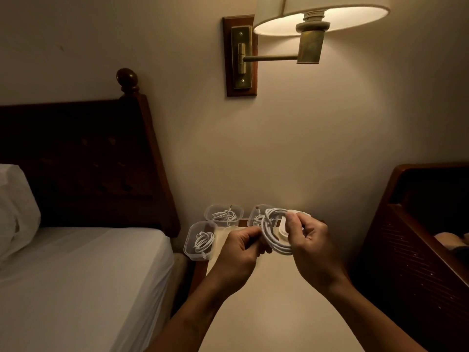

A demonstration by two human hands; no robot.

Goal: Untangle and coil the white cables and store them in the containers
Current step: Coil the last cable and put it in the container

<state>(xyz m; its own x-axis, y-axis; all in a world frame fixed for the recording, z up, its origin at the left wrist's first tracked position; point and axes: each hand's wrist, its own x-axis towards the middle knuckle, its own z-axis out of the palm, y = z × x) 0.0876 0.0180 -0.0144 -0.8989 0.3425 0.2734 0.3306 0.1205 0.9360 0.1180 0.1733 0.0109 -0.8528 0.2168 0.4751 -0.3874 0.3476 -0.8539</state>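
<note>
The coiled cable (pixel 272 241) is held in the air between both hands. The right hand (pixel 313 246) curls round its right side, and the left hand (pixel 237 252) pinches its left edge. Just behind the grip stands the back container (pixel 253 217). Left of the grip, the middle container (pixel 210 212) and the left container (pixel 189 246) each hold a coil. Below is the table (pixel 266 301), with the bed (pixel 88 275) farther left.

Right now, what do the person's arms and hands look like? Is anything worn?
The left forearm and right forearm are bare to the frame edge; no sleeves show. The left hand and right hand wear no gloves; no watch, bracelet or ring is visible.
</note>
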